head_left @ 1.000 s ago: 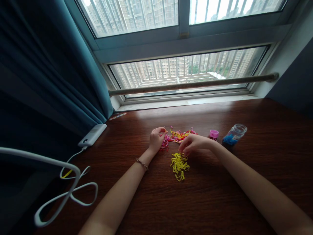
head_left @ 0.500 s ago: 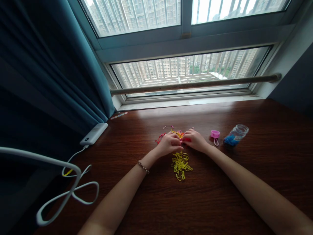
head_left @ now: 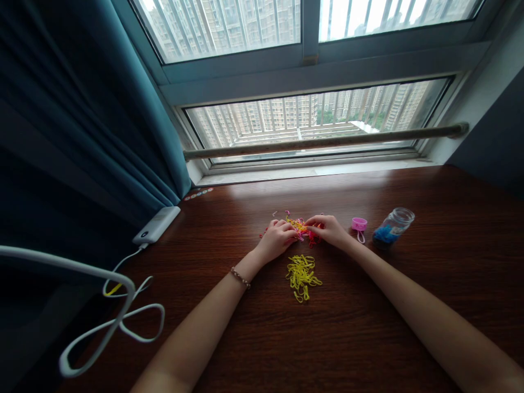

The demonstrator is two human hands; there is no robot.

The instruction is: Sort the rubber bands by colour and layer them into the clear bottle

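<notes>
A mixed pile of small rubber bands (head_left: 301, 225), yellow, orange, pink and red, lies on the table between my hands. At its left side, my left hand (head_left: 278, 239) has its fingers bent and close together, with the fingertips among the pink bands; whatever they hold is hidden. From the right, my right hand (head_left: 328, 229) reaches in with thumb and fingers pinched at the orange and yellow bands. Red bands show beneath its fingers. Nearer to me lies a separate heap of yellow-green rubber bands (head_left: 302, 275), touched by neither hand.
Right of my right hand are a pink lid with a loop (head_left: 359, 224) and a tilted clear jar (head_left: 395, 226) holding blue bands. A white power bank (head_left: 156, 225) with a white cable (head_left: 123, 322) lies at the left by the blue curtain (head_left: 164, 136). A window is behind the table.
My hands have moved apart from each other, uncovering more of the mixed pile. The left hand has drawn back from above the yellow-green heap, and the right hand's fingers have straightened somewhat.
</notes>
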